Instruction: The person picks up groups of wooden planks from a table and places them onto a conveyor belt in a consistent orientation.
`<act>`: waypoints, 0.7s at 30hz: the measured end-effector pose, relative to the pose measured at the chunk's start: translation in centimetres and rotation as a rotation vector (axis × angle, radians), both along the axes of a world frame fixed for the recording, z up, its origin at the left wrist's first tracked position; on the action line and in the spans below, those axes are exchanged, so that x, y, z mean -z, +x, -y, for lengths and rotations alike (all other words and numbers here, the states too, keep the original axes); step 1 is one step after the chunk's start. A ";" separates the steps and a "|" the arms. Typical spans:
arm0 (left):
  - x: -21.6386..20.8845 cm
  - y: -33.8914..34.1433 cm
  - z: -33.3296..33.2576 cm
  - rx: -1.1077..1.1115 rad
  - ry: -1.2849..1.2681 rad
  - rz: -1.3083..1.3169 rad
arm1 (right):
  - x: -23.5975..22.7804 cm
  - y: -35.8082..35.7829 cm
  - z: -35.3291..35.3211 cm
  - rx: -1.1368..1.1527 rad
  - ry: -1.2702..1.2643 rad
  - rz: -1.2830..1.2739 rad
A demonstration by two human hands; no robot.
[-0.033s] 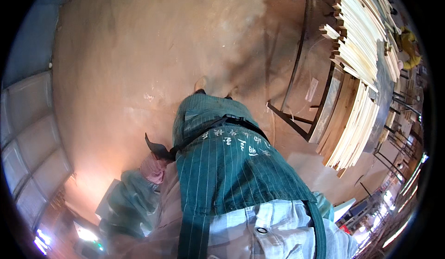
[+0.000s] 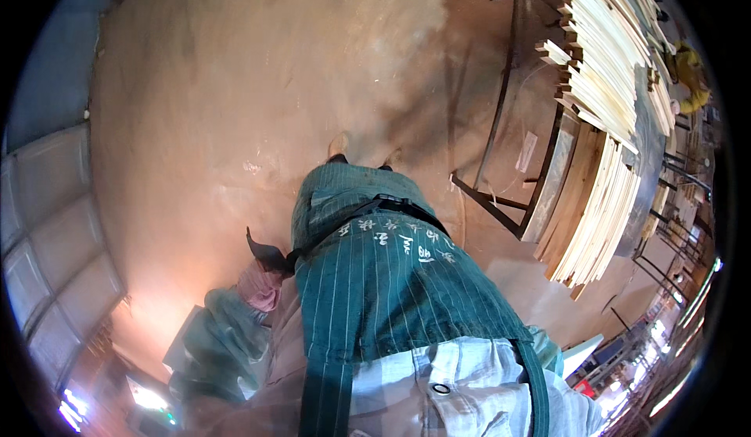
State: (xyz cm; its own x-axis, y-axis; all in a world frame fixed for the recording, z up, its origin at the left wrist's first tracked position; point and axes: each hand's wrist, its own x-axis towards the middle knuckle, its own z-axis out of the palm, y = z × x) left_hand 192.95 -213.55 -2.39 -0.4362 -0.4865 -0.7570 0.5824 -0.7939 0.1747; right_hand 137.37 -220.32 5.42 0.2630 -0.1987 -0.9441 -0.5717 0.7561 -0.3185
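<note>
View: I am looking straight down my own front, with a bare reddish floor (image 2: 235, 108) filling the upper half.
Left hand (image 2: 267, 255): at 9 o'clock from the middle of the picture, a dark shape above a pink cuff (image 2: 258, 287). It meets the end of the strap, but I cannot tell whether the fingers are curled round it or spread.
Left arm: the green sleeve (image 2: 223, 343) comes up from 7 o'clock, elbow bent, with the wrist turned in toward my waist.
Right hand: out of sight.
Strap (image 2: 391, 204): a black band with a buckle, just above the middle. It runs across the green striped apron (image 2: 391, 296) toward the left hand.
Surroundings: pale wooden slats (image 2: 602, 85) are stacked on a dark metal rack (image 2: 501, 124) from 1 to 3 o'clock, well apart from my body.
Risk: I judge the strap could slip loose at my side, since I cannot see the hold. Turning right could bring me near the slat ends.
</note>
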 end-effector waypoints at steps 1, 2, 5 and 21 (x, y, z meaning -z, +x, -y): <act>-0.9 -2.0 -1.5 -0.075 -0.021 0.059 | 0.1 -0.8 3.1 -0.063 0.009 0.035; -1.2 -2.8 -0.8 -0.057 -0.041 0.101 | 0.0 -0.8 3.1 -0.035 0.010 0.055; -1.9 -3.4 2.0 0.069 -0.139 0.264 | 0.7 -0.9 2.7 0.082 0.006 0.139; -4.2 -7.9 7.1 0.037 -0.444 0.714 | 0.1 11.1 13.9 0.282 -0.173 0.365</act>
State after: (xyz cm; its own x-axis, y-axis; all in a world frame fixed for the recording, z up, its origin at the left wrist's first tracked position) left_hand 185.10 -220.69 1.82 0.0533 -0.7989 -0.5991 0.1881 -0.5812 0.7917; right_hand 148.46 -234.19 5.37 0.4841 -0.4553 -0.7472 -0.1798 0.7839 -0.5942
